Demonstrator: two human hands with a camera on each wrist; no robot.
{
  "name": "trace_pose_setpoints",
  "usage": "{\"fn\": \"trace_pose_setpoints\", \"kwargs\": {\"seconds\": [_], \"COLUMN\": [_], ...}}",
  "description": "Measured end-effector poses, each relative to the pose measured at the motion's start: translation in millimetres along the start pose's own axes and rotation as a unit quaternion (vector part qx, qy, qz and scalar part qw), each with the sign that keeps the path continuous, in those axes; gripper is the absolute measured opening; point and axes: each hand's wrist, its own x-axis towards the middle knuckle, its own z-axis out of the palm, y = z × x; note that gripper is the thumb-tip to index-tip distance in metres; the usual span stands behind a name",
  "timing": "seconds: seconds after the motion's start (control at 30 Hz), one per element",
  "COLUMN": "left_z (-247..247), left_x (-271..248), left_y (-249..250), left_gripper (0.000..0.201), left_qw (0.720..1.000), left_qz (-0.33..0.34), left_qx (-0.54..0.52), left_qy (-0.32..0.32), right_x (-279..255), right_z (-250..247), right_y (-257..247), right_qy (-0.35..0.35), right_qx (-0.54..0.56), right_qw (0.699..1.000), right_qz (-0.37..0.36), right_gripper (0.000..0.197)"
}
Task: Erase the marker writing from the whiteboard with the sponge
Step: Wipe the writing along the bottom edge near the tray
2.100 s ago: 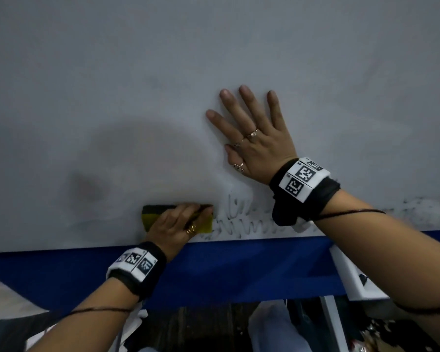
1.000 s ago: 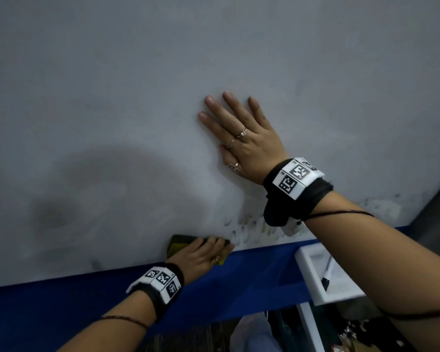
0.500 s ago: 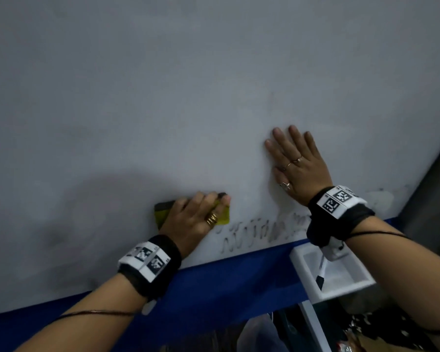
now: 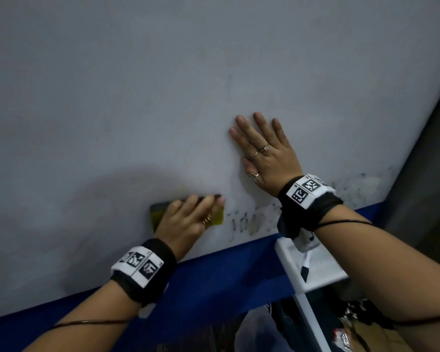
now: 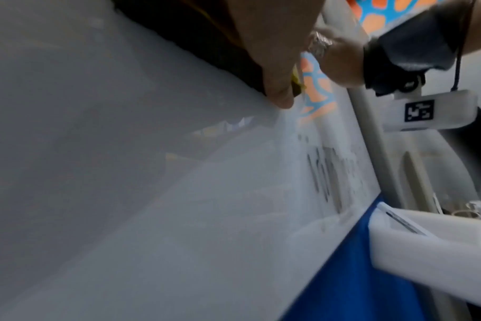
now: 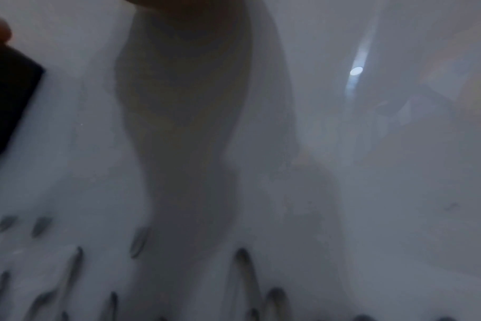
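Note:
The whiteboard (image 4: 163, 97) fills the head view. My left hand (image 4: 188, 219) grips a yellow sponge with a dark top (image 4: 158, 212) and presses it against the board near the lower edge. Black marker scribble (image 4: 249, 221) lies just right of the sponge, partly smeared; it also shows as dark strokes (image 5: 327, 173) in the left wrist view and dark strokes (image 6: 242, 267) in the right wrist view. My right hand (image 4: 264, 151) lies flat on the board above the scribble, fingers straight and spread. A grey smudge (image 4: 361, 184) sits further right.
A blue band (image 4: 226, 280) runs under the board's lower edge. A white tray (image 4: 315, 270) holding a marker sticks out at the lower right. The board's right edge meets a dark surface (image 4: 429, 174). Clutter lies on the floor below.
The sponge in my left hand moved up from the bottom edge and now sits left of the scribble. My right hand shifted right along the board. Less scribble shows than before.

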Motion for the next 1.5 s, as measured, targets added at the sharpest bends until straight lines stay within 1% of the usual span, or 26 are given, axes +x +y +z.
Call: {"fn": "trace_pose_setpoints", "kwargs": {"seconds": [0.07,0.13,0.17,0.2,0.27,0.3,0.33,0.37,0.4,0.47,0.53,0.6,0.67,0.73,0.8,0.87,0.9,0.97,1.03,1.1,1.17,1.23,1.3,1.33,1.4,1.5], "left_z": [-9.5,-5.8,1.2,10.3,30.9,38.8,44.8,48.5,52.5,53.2,46.8,36.8,24.9,19.0,28.0,43.3,52.0,65.6,69.3,67.0,59.6,46.5,25.5,15.7,0.9,-10.2], "left_x": [10.4,9.8,6.4,-0.4,-25.5,-36.8,-44.5,-48.7,-49.7,-46.7,-33.8,-6.3,21.3,34.9,28.5,7.7,-4.9,-21.8,-22.8,-21.3,-14.0,6.7,34.1,46.8,64.5,69.8], "left_y": [-3.8,2.2,10.4,22.6,56.1,72.5,84.2,90.2,91.2,85.5,71.1,51.1,36.2,31.2,44.4,75.4,93.4,113.6,114.8,106.3,88.8,62.8,34.2,21.6,4.2,-1.5], "left_gripper": [0.046,0.048,0.048,0.05,0.06,0.067,0.07,0.067,0.061,0.054,0.053,0.047,0.042,0.041,0.039,0.044,0.052,0.072,0.081,0.072,0.067,0.068,0.056,0.052,0.057,0.059], "left_qw": [0.998,0.996,0.997,0.999,0.994,0.986,0.978,0.975,0.973,0.976,0.983,0.995,1.0,0.999,0.999,0.992,0.984,0.963,0.955,0.964,0.981,0.994,1.0,1.0,0.999,0.997], "left_qz": [-0.06,-0.085,-0.072,-0.04,0.048,0.072,0.074,0.062,0.058,0.081,0.095,0.054,0.002,-0.023,-0.018,0.029,0.053,0.069,0.064,0.101,0.094,0.059,0.01,-0.01,-0.017,0.028], "left_qx": [0.018,0.011,0.002,-0.009,-0.052,-0.08,-0.093,-0.097,-0.102,-0.096,-0.071,-0.051,-0.022,-0.004,-0.016,-0.051,-0.071,-0.098,-0.111,-0.09,-0.064,-0.036,-0.011,-0.007,-0.026,-0.055], "left_qy": [0.019,0.017,0.011,-0.005,-0.079,-0.129,-0.17,-0.192,-0.197,-0.18,-0.139,-0.07,-0.022,-0.024,-0.048,-0.111,-0.152,-0.24,-0.266,-0.228,-0.157,-0.082,-0.018,-0.002,0.015,0.037], "right_x": [-1.0,-2.5,-2.4,-2.1,-3.5,-4.2,-3.9,-3.0,-2.5,-2.2,-0.8,-0.1,-0.3,-2.0,-1.9,-1.4,-2.2,-2.0,0.4,2.0,0.6,-14.5,-47.7,-67.3,-104.6,-138.3], "right_z": [-6.4,-10.3,-11.9,-12.6,-11.3,-10.2,-9.3,-8.6,-7.5,-5.6,-5.3,-7.0,-10.0,-12.7,-15.9,-17.5,-17.8,-19.7,-22.5,-26.1,-32.5,-40.0,-46.2,-49.3,-54.9,-65.1], "right_y": [1.3,1.7,1.4,0.6,-3.6,-5.8,-6.9,-7.4,-6.5,-5.6,-6.7,-7.1,-6.4,-4.3,-2.9,-2.3,-1.6,-0.1,2.5,3.1,1.1,0.1,-1.6,-4.6,-17.2,-47.9], "right_qy": [-0.006,-0.014,-0.017,-0.019,-0.02,-0.021,-0.022,-0.023,-0.023,-0.024,-0.029,-0.036,-0.037,-0.038,-0.044,-0.047,-0.05,-0.064,-0.086,-0.101,-0.097,-0.062,-0.022,-0.018,-0.032,-0.055], "right_qx": [0.006,0.017,0.021,0.025,0.039,0.042,0.04,0.037,0.035,0.035,0.039,0.039,0.04,0.038,0.037,0.045,0.052,0.063,0.07,0.081,0.118,0.168,0.195,0.205,0.228,0.27], "right_qw": [1.0,1.0,1.0,1.0,0.999,0.999,0.999,0.999,0.999,0.999,0.998,0.998,0.998,0.998,0.998,0.998,0.997,0.996,0.994,0.992,0.988,0.98,0.962,0.948,0.925,0.896], "right_qz": [-0.007,-0.01,-0.007,-0.002,0.01,0.017,0.023,0.025,0.025,0.024,0.03,0.029,0.022,0.016,0.016,0.017,0.016,0.012,0.005,0.001,0.021,0.085,0.19,0.241,0.303,0.348], "right_gripper": [0.054,0.053,0.054,0.054,0.056,0.057,0.056,0.056,0.056,0.058,0.06,0.062,0.063,0.068,0.072,0.073,0.073,0.072,0.073,0.073,0.07,0.064,0.062,0.062,0.059,0.043]}}
